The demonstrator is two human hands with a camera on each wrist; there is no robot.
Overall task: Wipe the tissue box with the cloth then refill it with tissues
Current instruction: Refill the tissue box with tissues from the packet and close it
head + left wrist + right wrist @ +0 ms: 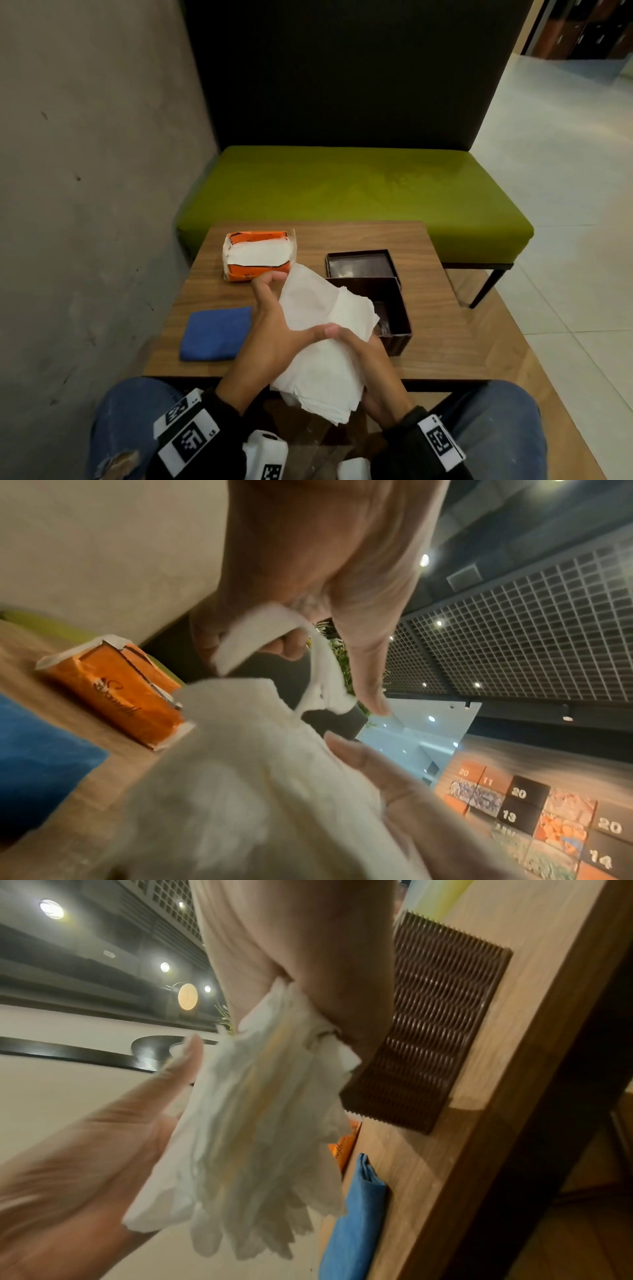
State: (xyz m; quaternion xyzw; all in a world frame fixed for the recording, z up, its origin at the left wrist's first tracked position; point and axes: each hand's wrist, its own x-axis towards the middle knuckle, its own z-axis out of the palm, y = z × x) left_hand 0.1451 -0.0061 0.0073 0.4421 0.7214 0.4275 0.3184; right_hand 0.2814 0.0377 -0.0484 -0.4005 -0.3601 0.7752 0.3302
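Both hands hold a stack of white tissues point(322, 308) point(240, 777) point(257, 1137) above the near edge of the table. My left hand point(272, 320) grips it from the left with the thumb on top. My right hand point(373, 363) grips its near right side. The dark brown tissue box point(399, 337) point(438, 1028) stands uncovered just right of the tissues, partly hidden by them. Its lid point(359, 265) lies upturned behind it. The folded blue cloth point(215, 334) point(34, 764) point(352, 1218) lies on the table's left.
An opened orange tissue pack point(257, 255) point(126, 693) sits at the back left of the small wooden table point(445, 325). A green bench point(342, 188) stands beyond the table, and a concrete wall point(85, 171) runs along the left. My knees are under the near edge.
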